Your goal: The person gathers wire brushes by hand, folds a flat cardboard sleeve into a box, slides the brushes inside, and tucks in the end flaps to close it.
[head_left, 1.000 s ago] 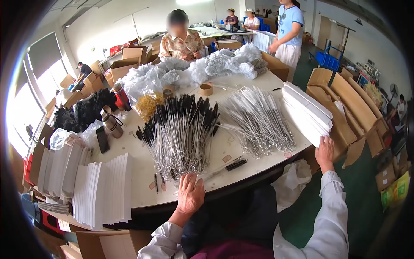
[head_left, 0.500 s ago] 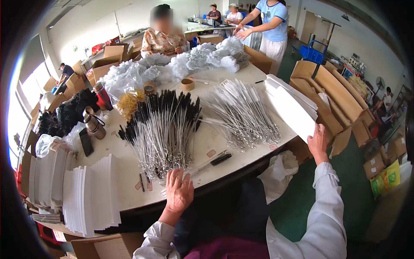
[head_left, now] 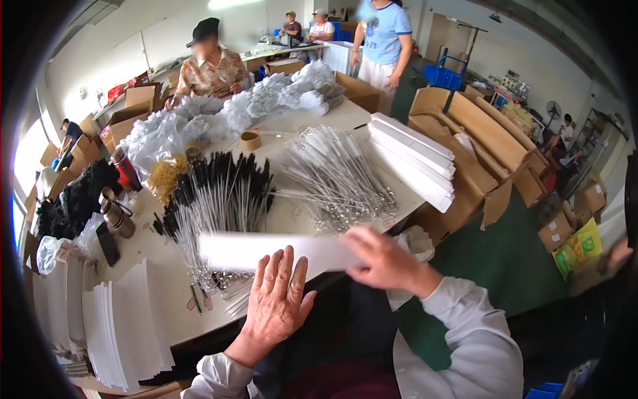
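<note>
A long white card piece (head_left: 226, 252), blurred by motion, lies crosswise above the table's front edge. My right hand (head_left: 389, 259) grips its right end. My left hand (head_left: 278, 299) is open with fingers stretched, fingertips overlapping the card's lower edge. Behind the card stands a pile of black-bristled wire brushes (head_left: 222, 193) with looped metal ends. To its right is a heap of white-bristled wire brushes (head_left: 342, 176). More long white card pieces (head_left: 412, 159) are stacked at the table's right edge. A few brushes (head_left: 238, 300) lie by my left hand.
Rows of white card strips (head_left: 123, 326) stand at the left front. A steel flask (head_left: 118, 216), a phone (head_left: 107, 243) and a tape roll (head_left: 250, 140) are on the table. Bagged white brushes (head_left: 266, 100) line the far side. A co-worker (head_left: 211, 70) sits behind them. Cardboard boxes (head_left: 495, 139) stand right.
My right hand has brought a white card piece from the stack at right to in front of me. My left hand has lifted from the black brushes' looped ends, fingers spread. The view has shifted.
</note>
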`<action>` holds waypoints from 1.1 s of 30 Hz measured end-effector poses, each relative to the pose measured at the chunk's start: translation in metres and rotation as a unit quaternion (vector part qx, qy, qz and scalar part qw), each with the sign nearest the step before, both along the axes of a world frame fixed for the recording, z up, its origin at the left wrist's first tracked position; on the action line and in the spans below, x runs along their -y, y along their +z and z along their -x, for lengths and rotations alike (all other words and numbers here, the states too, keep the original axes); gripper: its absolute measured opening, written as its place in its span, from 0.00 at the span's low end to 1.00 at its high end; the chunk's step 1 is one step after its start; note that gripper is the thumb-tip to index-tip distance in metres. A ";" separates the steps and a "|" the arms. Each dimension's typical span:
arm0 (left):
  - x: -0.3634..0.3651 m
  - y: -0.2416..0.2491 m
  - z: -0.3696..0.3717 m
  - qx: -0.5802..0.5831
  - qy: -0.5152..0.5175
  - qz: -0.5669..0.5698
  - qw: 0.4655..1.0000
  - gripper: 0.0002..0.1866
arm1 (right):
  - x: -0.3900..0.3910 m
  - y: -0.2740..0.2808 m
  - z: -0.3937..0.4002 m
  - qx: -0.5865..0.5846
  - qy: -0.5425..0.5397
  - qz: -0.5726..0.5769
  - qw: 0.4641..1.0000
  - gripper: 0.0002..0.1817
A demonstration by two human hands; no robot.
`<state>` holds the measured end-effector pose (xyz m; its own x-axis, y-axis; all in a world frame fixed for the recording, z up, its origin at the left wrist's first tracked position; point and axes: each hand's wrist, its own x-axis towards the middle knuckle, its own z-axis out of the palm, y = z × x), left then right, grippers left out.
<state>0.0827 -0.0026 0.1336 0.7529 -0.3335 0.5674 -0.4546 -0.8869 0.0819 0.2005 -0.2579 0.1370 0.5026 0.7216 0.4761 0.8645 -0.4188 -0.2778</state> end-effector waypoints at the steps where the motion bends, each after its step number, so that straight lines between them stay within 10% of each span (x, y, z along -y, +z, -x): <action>1: 0.001 0.002 -0.001 -0.015 -0.003 -0.027 1.000 0.44 | -0.010 -0.001 0.007 0.014 0.044 -0.004 0.999 0.34; 14: -0.013 -0.028 -0.006 -0.130 -0.021 -0.009 0.991 0.39 | -0.057 -0.034 0.029 0.024 0.131 0.013 0.991 0.29; 20: -0.022 -0.030 -0.002 -0.096 0.054 -0.019 0.994 0.35 | -0.060 -0.038 0.045 0.053 -0.006 -0.045 0.998 0.29; 33: -0.022 -0.058 0.011 -0.113 0.098 -0.034 0.988 0.37 | -0.085 -0.075 0.070 -0.261 -0.105 -0.159 0.946 0.27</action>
